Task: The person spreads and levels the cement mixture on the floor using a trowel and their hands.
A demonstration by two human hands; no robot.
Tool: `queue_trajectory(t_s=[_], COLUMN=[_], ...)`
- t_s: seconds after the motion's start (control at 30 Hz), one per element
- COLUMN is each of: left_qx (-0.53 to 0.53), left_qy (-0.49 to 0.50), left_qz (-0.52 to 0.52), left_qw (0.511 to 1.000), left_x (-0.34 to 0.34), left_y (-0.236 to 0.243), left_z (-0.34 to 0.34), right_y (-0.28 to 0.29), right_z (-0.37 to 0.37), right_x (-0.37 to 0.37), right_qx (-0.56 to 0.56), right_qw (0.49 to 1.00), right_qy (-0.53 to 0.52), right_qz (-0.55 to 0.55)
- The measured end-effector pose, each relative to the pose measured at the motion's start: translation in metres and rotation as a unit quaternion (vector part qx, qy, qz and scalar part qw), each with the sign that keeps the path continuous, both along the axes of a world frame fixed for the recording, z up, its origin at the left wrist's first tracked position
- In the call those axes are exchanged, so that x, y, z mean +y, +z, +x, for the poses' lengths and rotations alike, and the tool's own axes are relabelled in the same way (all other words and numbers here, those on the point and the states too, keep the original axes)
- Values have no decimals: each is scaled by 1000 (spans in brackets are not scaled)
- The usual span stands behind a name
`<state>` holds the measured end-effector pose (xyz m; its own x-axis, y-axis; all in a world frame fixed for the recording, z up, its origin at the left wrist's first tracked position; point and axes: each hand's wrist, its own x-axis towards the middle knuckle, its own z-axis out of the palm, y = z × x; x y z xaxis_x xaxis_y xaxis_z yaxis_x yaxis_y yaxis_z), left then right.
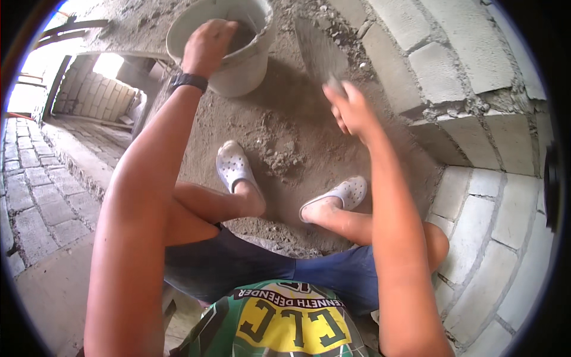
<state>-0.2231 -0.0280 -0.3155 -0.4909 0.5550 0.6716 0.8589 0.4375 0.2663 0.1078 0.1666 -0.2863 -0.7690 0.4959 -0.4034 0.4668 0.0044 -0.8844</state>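
Note:
My right hand (354, 112) is closed around the handle of a trowel (321, 52), whose long grey blade points away from me over the dirt floor, right of the bucket. The blade looks coated with mortar. A pale, dirty bucket (241, 76) stands at the far side, grey material showing inside it. Over its near left rim reaches my left hand (208, 46), wearing a dark wristband. Its fingers are curled together above the bucket's opening; what they hold, if anything, is hidden.
Block walls with mortar joints rise on the right (443, 71). Loose rubble (282, 156) lies by my feet, which wear pale perforated clogs (233, 163). At the left, beyond a ledge, runs a block surface (50, 190). Gravel lies beside the trowel blade.

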Motion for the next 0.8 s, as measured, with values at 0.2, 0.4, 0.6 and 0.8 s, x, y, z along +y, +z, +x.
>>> queue_trajectory(t_s=[0.2, 0.4, 0.6, 0.8], left_qx=[-59, -51, -58, -58], left_qy=[34, 36, 47, 38], left_qz=[-241, -244, -258, -223], left_qw=[968, 968, 963, 972], left_x=[16, 17, 24, 24], left_y=[-6, -16, -18, -16], left_z=[32, 28, 32, 34], right_y=[-96, -183, -253, -251], right_z=[112, 121, 112, 101], right_x=[1, -64, -67, 41], right_qx=[-296, -314, -352, -320], right_qw=[885, 881, 872, 920], right_qy=[239, 354, 334, 209], right_qz=[267, 19, -66, -85])
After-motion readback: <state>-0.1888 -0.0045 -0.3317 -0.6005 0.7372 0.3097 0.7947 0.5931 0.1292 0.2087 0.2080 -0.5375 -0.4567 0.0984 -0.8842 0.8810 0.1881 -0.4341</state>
